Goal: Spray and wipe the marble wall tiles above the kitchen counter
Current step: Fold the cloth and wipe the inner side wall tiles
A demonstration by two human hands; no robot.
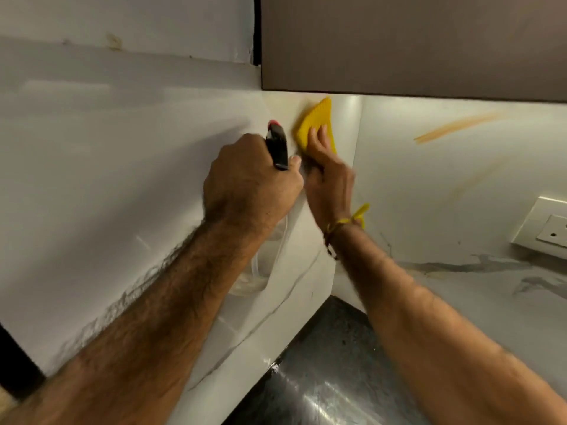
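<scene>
Pressing yellow cloth (pixel 313 125) flat under right hand (pixel 329 179) near wall corner; left hand (pixel 248 185) gripping spray bottle (pixel 277 145), keeping nozzle clear.

We see glossy, smooth marble wall tiles (pixel 129 154) with grey veins, a waffle-textured yellow cloth (pixel 316 124), a clear plastic spray bottle (pixel 260 265) with a shiny black plastic trigger head (pixel 277 145), a polished speckled dark stone counter (pixel 325 372), and a matt brown cabinet (pixel 414 41).
</scene>
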